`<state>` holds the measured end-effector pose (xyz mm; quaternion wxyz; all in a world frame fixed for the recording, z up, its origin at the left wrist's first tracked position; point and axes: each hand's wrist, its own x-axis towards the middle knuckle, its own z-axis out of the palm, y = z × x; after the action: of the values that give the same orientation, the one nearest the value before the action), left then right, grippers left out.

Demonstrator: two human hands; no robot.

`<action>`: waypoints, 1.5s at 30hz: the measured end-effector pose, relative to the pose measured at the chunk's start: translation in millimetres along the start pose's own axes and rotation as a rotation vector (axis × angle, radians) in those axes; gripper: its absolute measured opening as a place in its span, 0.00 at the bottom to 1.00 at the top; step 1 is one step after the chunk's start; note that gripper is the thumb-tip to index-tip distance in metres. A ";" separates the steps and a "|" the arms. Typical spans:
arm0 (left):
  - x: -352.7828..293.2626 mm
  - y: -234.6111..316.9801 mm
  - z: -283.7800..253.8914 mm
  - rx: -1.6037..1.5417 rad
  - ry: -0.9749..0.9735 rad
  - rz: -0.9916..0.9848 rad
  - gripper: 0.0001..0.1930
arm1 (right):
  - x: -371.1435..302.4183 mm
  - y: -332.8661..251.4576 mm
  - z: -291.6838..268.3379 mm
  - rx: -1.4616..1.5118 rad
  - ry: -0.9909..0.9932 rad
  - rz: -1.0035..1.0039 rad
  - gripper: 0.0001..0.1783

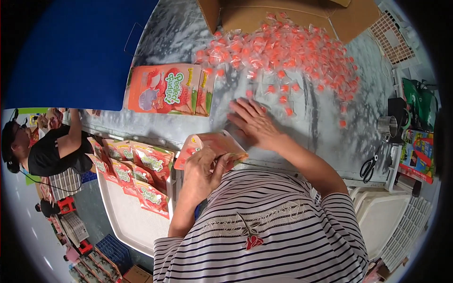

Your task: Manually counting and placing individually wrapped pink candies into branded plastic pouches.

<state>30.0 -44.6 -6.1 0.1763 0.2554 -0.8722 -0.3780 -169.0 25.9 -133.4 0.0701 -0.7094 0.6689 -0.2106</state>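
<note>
My left hand [200,172] grips a pink candy pouch [207,143] at the table's near edge, its fingers closed round one end. Whether anything is inside that pouch I cannot tell. Just beyond it, my right hand [257,123] is held with fingers spread, palm down at the grey tabletop, and no object shows in it. Past its fingertips lie a few loose red candies [283,99] in clear wrappers, in front of a large heap of the same candies [278,49]. To the left, flat pink pouches [163,89] lie stacked on the table.
A cardboard box [283,16] stands behind the heap. Several filled pouches [134,165] stand in a white tray [125,214] at left. Black scissors [369,168] and a metal cup [387,126] are at right. A blue panel [71,52] and another person [52,146] are on the left.
</note>
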 end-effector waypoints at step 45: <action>2.8 5.2 3.3 0.059 -0.010 -0.019 0.04 | -35.3 -7.3 -6.5 0.097 0.143 0.019 0.24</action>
<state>24.5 -41.3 -4.0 0.1606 0.2671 -0.8814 -0.3549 -165.4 62.3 -132.0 0.0585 -0.6819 0.6678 -0.2924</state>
